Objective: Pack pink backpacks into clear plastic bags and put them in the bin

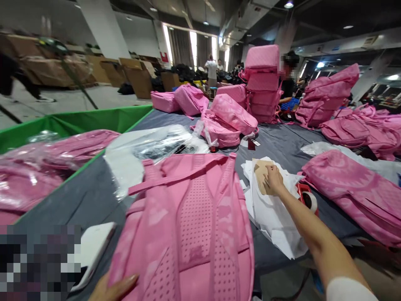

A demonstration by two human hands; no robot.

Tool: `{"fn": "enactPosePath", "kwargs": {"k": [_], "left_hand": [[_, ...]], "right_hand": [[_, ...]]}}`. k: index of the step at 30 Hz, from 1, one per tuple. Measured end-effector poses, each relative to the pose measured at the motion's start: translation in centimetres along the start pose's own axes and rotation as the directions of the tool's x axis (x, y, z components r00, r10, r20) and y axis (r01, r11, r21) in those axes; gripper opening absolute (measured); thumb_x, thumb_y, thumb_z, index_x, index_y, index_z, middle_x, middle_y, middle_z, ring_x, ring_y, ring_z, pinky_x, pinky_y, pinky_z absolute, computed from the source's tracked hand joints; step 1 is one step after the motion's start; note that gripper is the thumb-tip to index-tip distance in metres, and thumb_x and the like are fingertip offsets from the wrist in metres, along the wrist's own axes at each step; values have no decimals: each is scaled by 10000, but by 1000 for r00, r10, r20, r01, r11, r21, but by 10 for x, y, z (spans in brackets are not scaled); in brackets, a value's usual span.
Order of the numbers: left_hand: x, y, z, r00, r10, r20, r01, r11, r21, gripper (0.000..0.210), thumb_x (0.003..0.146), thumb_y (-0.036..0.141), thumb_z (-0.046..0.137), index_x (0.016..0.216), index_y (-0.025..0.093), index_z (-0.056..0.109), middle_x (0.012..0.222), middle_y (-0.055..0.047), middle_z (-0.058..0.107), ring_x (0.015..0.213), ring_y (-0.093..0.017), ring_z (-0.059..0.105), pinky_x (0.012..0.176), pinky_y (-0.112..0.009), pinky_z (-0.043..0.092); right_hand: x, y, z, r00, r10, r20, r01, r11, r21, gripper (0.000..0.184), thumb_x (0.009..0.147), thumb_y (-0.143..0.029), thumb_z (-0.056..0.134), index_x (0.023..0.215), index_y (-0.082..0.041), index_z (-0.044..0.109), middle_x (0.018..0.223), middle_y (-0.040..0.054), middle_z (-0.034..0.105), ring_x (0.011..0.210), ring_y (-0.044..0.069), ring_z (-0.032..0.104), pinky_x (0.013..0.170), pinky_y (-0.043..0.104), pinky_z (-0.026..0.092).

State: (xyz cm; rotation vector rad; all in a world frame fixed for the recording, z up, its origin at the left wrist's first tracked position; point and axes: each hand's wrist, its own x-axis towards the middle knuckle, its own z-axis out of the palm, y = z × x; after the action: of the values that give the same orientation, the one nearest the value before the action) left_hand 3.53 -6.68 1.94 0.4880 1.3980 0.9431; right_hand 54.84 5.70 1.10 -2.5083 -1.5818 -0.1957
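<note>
A pink backpack [197, 200] lies in front of me with its dotted back panel and shoulder straps facing up. My left hand [117, 288] grips its lower left edge, thumb on top and the other fingers hidden. To the right, my right hand [274, 179] is on a small brown paper piece [260, 184], with its fingers bent and closed at the paper. Beneath that piece is a loose stack of white paper sheets [278, 225]. Just right of the stack sits a red tape dispenser [308, 198] with a roll in it.
Clear plastic bags [150, 144] lie beyond the backpack. A white phone-like object [97, 242] rests at left. Bagged pink backpacks [78, 150] fill a green-edged bin [94, 119]. More pink backpacks [263, 88] are stacked ahead, and another [354, 188] lies right. A person [287, 79] stands behind the stack.
</note>
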Motion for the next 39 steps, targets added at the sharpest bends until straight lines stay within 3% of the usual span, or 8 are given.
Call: {"fn": "enactPosePath", "kwargs": {"k": [9,13,18,20,26,30,36,39], "left_hand": [[36,-5,-19,929,347,131,-371,873,316,1011,623,687,730,1467,187,484,1586,-149,459,1509,-362,350,1251,-488,282],[46,-26,-46,861,418,289,-508,718,476,1029,741,694,633,1576,171,336,1669,-157,300,1556,-355,234,1268,-504,217],[52,2,-43,578,705,412,-744,247,621,677,920,510,552,1537,262,431,1627,-107,391,1512,-313,341,1254,-523,260],[60,37,-24,513,764,390,-743,168,648,537,954,396,511,1470,248,509,1527,-103,522,1435,-270,452,1232,-483,309],[121,146,53,699,705,119,-508,374,776,356,945,397,544,1181,160,667,1052,-141,753,1082,-281,692,933,-348,496],[149,170,86,748,663,30,-427,447,786,381,725,462,789,944,161,701,1071,-213,750,1138,-391,670,897,-388,488],[167,192,62,810,586,-15,-425,605,673,228,573,287,841,671,193,658,858,-140,759,1118,-395,682,808,-346,492],[177,196,35,876,482,5,-409,738,536,235,626,263,830,571,177,619,630,-84,683,852,-339,722,670,-327,484]], "right_hand": [[-81,-22,-34,917,-368,-155,392,905,166,274,934,-170,477,1104,-167,693,1070,154,703,1022,284,680,898,412,538],[-150,-86,-66,579,-666,-469,815,493,306,277,1005,-269,509,1252,-252,634,1175,105,697,1116,239,657,949,382,546],[-229,-145,-52,313,-903,-294,930,229,288,348,989,-386,582,1318,-274,607,1274,63,685,1202,252,596,1011,396,495],[-229,-151,-50,325,-923,-207,913,250,322,307,972,-336,588,1260,-241,634,1222,74,697,1153,254,600,994,397,483],[-158,-194,-63,466,-885,14,848,451,278,177,991,-249,509,970,-223,683,979,66,693,831,193,643,742,311,484],[-101,-248,-59,414,-910,31,904,415,106,260,902,-72,497,1020,-204,688,1146,113,711,1031,232,661,897,349,501],[13,-262,-113,738,-674,28,671,737,78,252,895,-95,525,1086,-131,685,1103,221,723,1014,293,688,887,404,505],[52,-257,-136,779,-615,122,597,787,157,309,961,-120,405,888,-108,705,802,168,732,706,234,702,683,321,508]]}}
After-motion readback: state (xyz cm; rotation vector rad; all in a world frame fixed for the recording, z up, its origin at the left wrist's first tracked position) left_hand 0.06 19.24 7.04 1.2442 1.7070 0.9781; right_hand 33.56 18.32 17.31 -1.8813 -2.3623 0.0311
